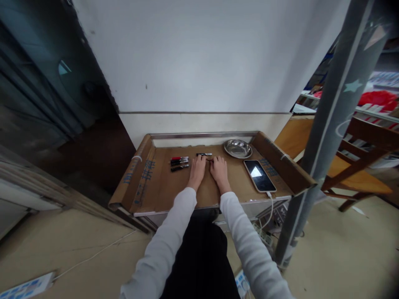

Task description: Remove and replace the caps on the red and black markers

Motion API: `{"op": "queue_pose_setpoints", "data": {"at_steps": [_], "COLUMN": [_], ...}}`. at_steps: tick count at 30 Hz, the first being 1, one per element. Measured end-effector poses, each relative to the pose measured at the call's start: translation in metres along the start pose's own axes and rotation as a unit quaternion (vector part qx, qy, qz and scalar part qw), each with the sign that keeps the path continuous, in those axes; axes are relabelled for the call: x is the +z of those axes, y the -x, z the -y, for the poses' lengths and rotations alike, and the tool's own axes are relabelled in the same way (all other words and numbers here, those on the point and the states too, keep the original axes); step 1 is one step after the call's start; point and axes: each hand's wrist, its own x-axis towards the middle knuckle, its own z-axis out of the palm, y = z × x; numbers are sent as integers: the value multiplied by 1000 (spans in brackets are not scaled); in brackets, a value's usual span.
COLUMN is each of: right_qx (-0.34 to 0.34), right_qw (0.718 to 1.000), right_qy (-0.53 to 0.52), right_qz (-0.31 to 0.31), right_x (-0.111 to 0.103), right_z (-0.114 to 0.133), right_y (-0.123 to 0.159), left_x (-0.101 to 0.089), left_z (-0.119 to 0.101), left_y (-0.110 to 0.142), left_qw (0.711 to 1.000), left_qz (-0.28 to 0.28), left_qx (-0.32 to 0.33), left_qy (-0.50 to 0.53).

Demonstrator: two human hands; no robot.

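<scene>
My left hand [197, 169] rests low over the cardboard surface [162, 187], its fingers curled together. Close beside it, my right hand [220, 169] has its fingers bent in the same way. A small dark thin piece [209, 160] shows between the fingertips of both hands, mostly hidden, so its kind is unclear. Just beyond the fingers lies a pen [204, 154] with a clear and black barrel. Left of my left hand are several pens lying side by side: a red pen [179, 158], and black pens [180, 168] nearer to me.
A round metal dish [238, 148] stands at the back right. In front of it lies a phone [259, 176] with a white cable [272, 211] running off the front edge. Cardboard flaps rise at both sides. A grey pole [324, 124] and a wooden chair [358, 174] stand at right.
</scene>
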Motion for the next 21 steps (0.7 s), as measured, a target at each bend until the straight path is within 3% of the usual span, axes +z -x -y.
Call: {"op": "queue_pose_setpoints", "data": {"at_steps": [10, 21], "right_qx": [20, 1], "right_qw": [1000, 1000], "right_qy": [17, -2], "right_qz": [-13, -14], "right_x": [-2, -1], "right_z": [2, 1], "right_y": [1, 1], "left_x": [5, 1], "left_z": [2, 1], "left_y": [-1, -1], "left_qw": [994, 982], "left_qz": [-30, -23], "left_qx": [10, 13], "left_qy": [107, 187]}}
